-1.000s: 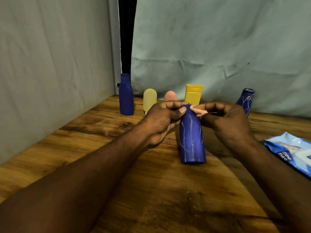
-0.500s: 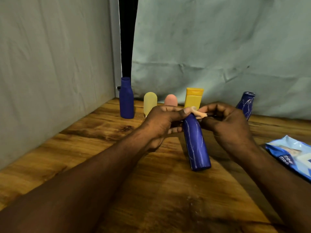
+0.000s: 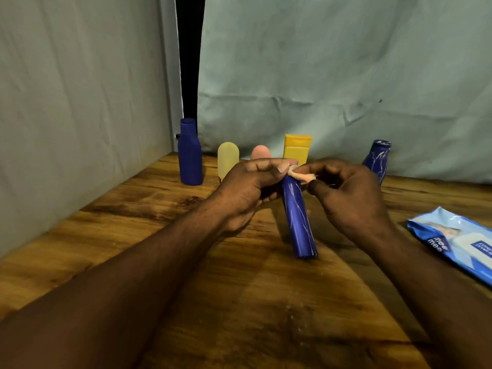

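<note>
Evidently the step in hand was wiping the mouth of the streaked blue bottle (image 3: 296, 217), which leaned over the middle of the counter (image 3: 239, 302), neck towards eleven o'clock and base towards five. Whether the base touched the wood could not be told. The left hand (image 3: 247, 187) had its fingers (image 3: 266, 166) curled round the neck. The right hand (image 3: 351, 198) pinched a pale pink scrap (image 3: 303, 177) against the bottle's top.

The next move probably called for a firm hold on the neck while the scrap was rubbed round the rim, since a tilted bottle could slip.

Along the back edge, from ten to one o'clock, stood a plain blue bottle (image 3: 189, 153), a pale yellow capsule (image 3: 228, 161), a pink rounded piece (image 3: 261, 153), a yellow tube (image 3: 296, 149) and a second streaked bottle (image 3: 376, 161). The last stood close behind the right hand, near enough to be knocked. A wipes pack (image 3: 458, 246) lay at three o'clock, well apart.
</note>
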